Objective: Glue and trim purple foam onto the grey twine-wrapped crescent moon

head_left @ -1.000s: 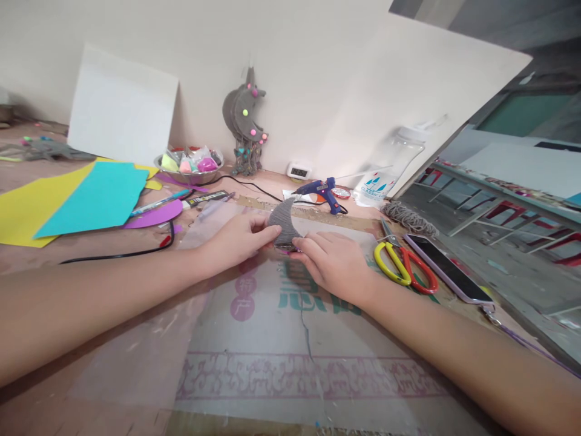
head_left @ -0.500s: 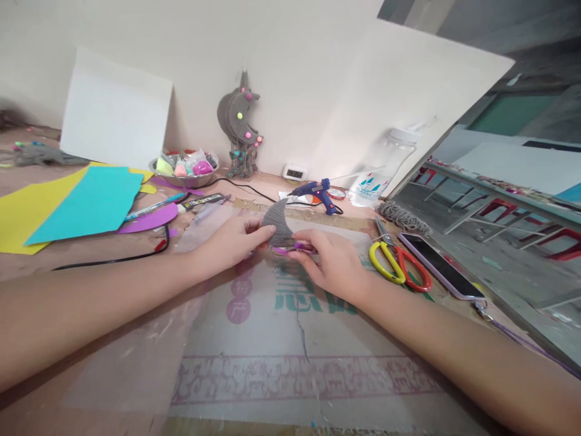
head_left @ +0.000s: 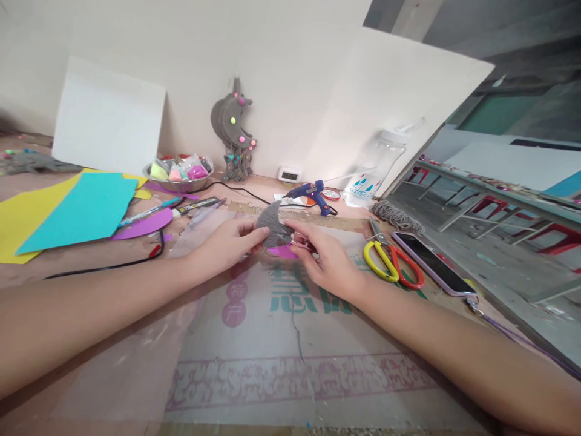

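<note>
Now your left hand (head_left: 231,241) pinches the grey yarn crescent moon (head_left: 269,224) between finger and thumb, over the printed plastic sheet (head_left: 254,336). Your right hand (head_left: 327,255), curled almost closed, holds something small and shiny (head_left: 300,240) by the moon. A purple piece (head_left: 282,251) pokes out below. The blue glue gun (head_left: 314,191) lies behind.

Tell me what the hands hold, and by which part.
Left hand: grey crescent, pinched at its lower left edge. Right hand: apparently a small shiny thing; what it is, and which part is gripped, cannot be told.
</note>
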The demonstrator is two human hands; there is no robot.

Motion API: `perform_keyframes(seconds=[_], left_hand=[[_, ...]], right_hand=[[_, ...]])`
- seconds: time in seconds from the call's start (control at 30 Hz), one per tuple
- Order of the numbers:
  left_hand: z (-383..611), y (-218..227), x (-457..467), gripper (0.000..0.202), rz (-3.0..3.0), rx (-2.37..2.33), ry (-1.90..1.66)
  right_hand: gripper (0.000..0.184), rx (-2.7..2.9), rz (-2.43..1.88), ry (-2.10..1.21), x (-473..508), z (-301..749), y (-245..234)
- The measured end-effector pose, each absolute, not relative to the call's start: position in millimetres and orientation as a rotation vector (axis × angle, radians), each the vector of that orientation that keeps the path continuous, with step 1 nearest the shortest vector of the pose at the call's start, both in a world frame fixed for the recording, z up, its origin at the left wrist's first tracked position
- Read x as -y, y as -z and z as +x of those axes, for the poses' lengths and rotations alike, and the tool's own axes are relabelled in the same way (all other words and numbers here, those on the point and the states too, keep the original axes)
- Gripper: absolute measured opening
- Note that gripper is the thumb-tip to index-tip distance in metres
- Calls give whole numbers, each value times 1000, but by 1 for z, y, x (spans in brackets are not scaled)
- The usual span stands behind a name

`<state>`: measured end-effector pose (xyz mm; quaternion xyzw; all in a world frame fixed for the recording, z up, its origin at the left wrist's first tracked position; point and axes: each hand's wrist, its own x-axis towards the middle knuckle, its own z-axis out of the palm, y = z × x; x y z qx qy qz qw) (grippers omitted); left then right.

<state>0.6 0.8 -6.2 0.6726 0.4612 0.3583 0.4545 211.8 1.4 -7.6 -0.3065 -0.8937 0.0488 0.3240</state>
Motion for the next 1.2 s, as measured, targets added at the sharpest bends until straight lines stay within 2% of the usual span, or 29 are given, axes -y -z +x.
perform_keyframes(seconds=[0.9, 1.2], left_hand=[[1, 2, -1, 30, 1789, -1134, -849], [1, 2, 0, 30, 1762, -1102, -857]], right_hand=[[36, 2341, -817, -12, -2, 213, 9], [42, 2352, -857, -130, 3, 212, 7]])
